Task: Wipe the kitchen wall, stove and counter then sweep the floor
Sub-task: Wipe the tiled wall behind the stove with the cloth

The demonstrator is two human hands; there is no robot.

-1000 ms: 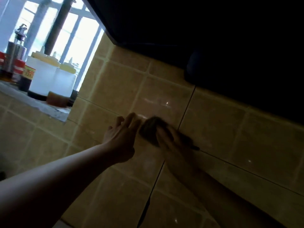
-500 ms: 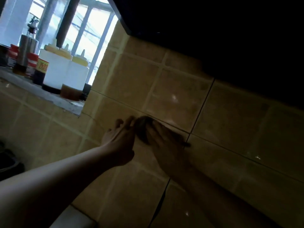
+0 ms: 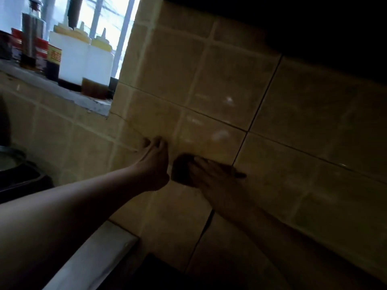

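Room: dim kitchen corner, daylight coming only through the barred window (image 3: 98, 19) at upper left; a dark cabinet underside (image 3: 303, 21) is shading everything below it.
Wall: glossy beige ceramic tiled wall (image 3: 230, 80) with pale grout and one dark vertical joint; faint sheen patches are showing above the hands, and I am taking the glaze to be slick when wet.
Sill: grey stone window ledge (image 3: 62, 93) is carrying white squeeze bottles with yellow caps (image 3: 83, 57), a tall steel-topped dispenser (image 3: 33, 32) and red-labelled jars, all well apart from the wiping spot.
Below: a white counter edge (image 3: 94, 254) is running under the left forearm; a dark pot or pan rim (image 3: 18, 174) is sitting at far left, too blurred to name.
Wiping thing: small dark scouring pad or cloth (image 3: 181, 170), lying flat on the tile just left of the dark joint; I am judging it light, soft and compressible, likely damp.
Right hand (image 3: 211, 174): fingers are spreading flat over the pad, pressing it to the wall rather than curling round it.
Left hand (image 3: 155, 162): fingertips are resting on the tile just beside the pad, holding nothing, seemingly bracing.
Where to hold: flat palm pressure across the pad's back is looking best; pinching one edge would probably let it fold and skid.
Risk: on this slick glaze a hard push may be sending the pad sliding out from under the fingers.
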